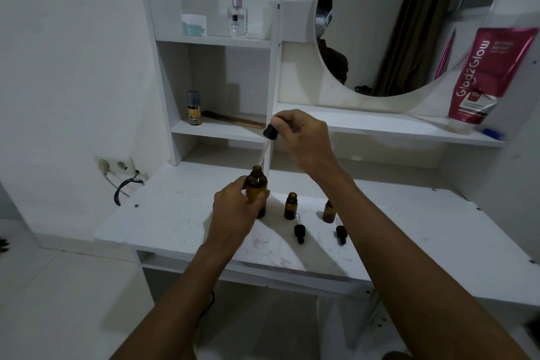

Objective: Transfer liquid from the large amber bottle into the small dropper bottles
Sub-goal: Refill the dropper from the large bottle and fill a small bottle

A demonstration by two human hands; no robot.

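My left hand (233, 204) grips the large amber glass bottle (256, 188) (upright, uncapped) while my right hand (301, 137) pinches a black-capped glass dropper (268, 137) above its mouth.

The right forearm (380, 228) covered most of the second small bottle (328, 211) and part of one loose dropper cap (341, 233). The left hand (233, 207) hid the large amber bottle (257, 184) lower down (liquid level unreadable). The pink tube (485, 76) was blurred.
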